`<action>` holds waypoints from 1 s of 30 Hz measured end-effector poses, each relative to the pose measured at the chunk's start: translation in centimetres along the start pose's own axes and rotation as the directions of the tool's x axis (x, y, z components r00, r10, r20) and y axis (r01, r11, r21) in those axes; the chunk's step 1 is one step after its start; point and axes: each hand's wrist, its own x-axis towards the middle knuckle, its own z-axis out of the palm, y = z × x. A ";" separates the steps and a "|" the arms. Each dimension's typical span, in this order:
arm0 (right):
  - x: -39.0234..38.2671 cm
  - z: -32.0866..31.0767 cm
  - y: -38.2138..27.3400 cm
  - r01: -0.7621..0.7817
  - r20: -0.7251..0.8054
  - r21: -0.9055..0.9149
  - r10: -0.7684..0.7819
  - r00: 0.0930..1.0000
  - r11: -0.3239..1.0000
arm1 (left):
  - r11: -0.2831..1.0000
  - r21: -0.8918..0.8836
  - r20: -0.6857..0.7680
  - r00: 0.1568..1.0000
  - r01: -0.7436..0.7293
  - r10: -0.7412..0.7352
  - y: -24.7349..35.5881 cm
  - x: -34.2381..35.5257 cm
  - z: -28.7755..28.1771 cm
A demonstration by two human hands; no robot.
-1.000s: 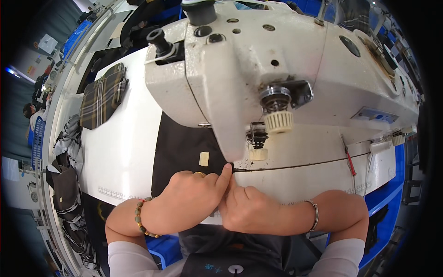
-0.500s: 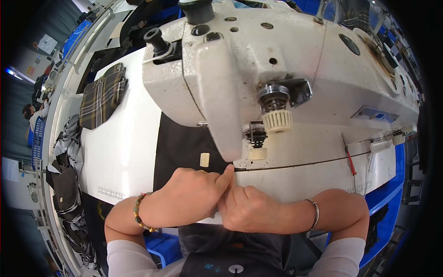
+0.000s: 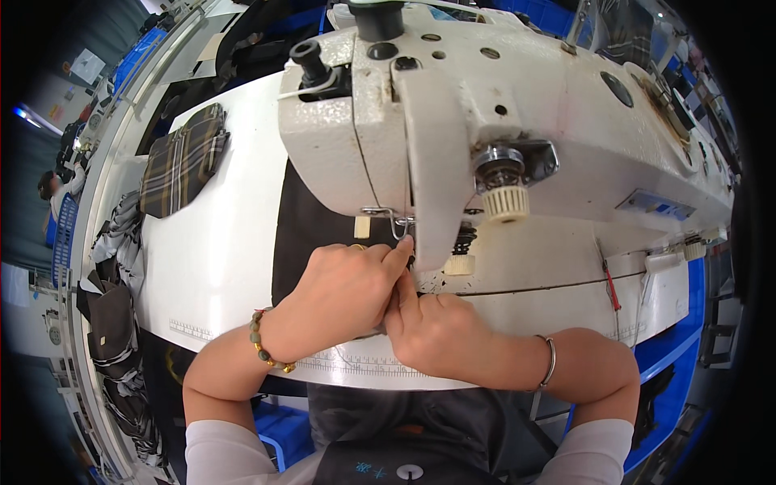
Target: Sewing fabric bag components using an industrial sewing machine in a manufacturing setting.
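A piece of black fabric (image 3: 303, 218) lies on the white sewing table, reaching under the head of a sewing machine (image 3: 453, 129). A small cream patch (image 3: 362, 227) sits on it, left of the presser foot area. My left hand (image 3: 343, 287) rests on the fabric, its index finger stretched toward the needle area and its other fingers curled. Close against it, my right hand (image 3: 440, 327) is closed, with thumb and fingers pinched together at the fabric's near edge. Both hands hide most of the cloth between them.
Folded plaid fabric (image 3: 184, 162) lies on the table's left part. Dark and grey garments (image 3: 117, 323) hang in a heap along the left edge. A red-handled tool (image 3: 611, 287) lies at the right. Blue bins (image 3: 671, 356) stand beside the table; a person (image 3: 61, 190) sits far left.
Both hands and the black fabric with its cream patch have moved away from me, toward the needle. My view has shifted, so the presser foot area and a table-edge ruler now show.
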 end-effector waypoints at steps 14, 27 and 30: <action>-0.5 -0.9 -0.3 0.046 -0.018 0.078 -0.045 0.999 0.996 | 0.993 -0.115 -0.098 0.995 -0.028 0.016 1.7 -2.7 -2.1; -0.9 -1.5 -1.3 0.049 -0.036 0.084 -0.047 0.998 0.995 | 0.990 -0.103 -0.062 0.994 -0.099 0.093 1.2 -2.5 -1.0; -0.8 -1.5 -1.4 0.045 -0.038 0.090 -0.042 0.998 0.995 | 0.991 -0.072 -0.069 0.992 -0.115 0.110 1.2 -2.6 -0.9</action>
